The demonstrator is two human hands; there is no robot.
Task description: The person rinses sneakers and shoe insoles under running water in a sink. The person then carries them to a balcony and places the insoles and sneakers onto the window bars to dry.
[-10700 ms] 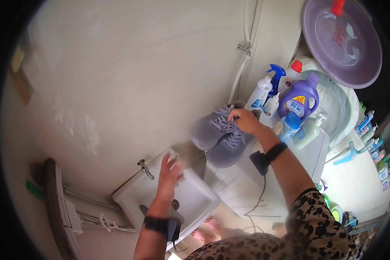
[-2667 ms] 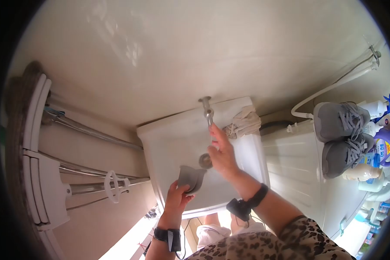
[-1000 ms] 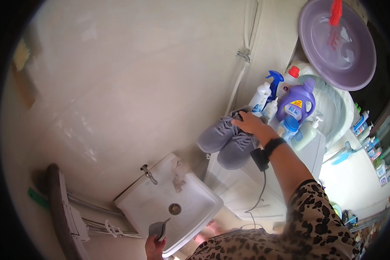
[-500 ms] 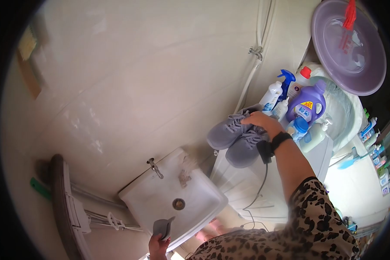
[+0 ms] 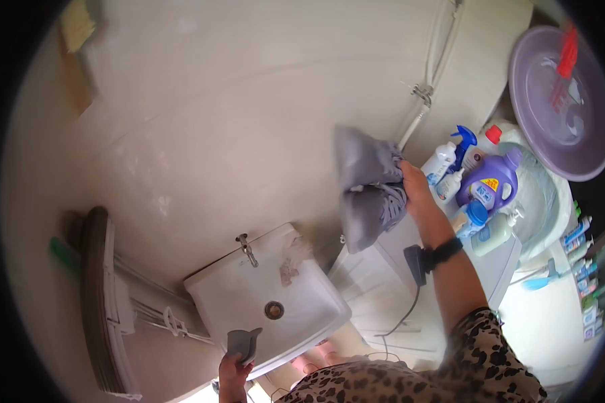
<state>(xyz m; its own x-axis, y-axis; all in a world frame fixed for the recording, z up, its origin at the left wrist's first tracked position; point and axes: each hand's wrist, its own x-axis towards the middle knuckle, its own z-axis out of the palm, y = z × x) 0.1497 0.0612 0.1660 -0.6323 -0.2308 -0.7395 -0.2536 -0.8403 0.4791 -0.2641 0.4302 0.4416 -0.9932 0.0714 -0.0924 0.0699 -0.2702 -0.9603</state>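
Observation:
Pinched together in my right hand is a pair of grey lace-up sneakers, gripped near their openings. They are raised off the white surface at the wall, toes pointing left, slightly blurred. A black band with a small device and cable circles my right wrist. Low in the view, my left hand is closed on a thin, curved grey piece, whose exact kind I cannot make out. That piece hangs over the front left of the white sink. The drain and faucet lie beyond it.
Several bottles, including a purple detergent jug and a blue-topped spray bottle, crowd the washer-like top right of my hand. A purple basin leans behind them. A mirror-like cabinet stands left; a pipe runs up the wall.
The sneakers have been lifted off the white surface and swung up and left, tilting as they rise. My left hand stays over the sink's edge with the grey piece.

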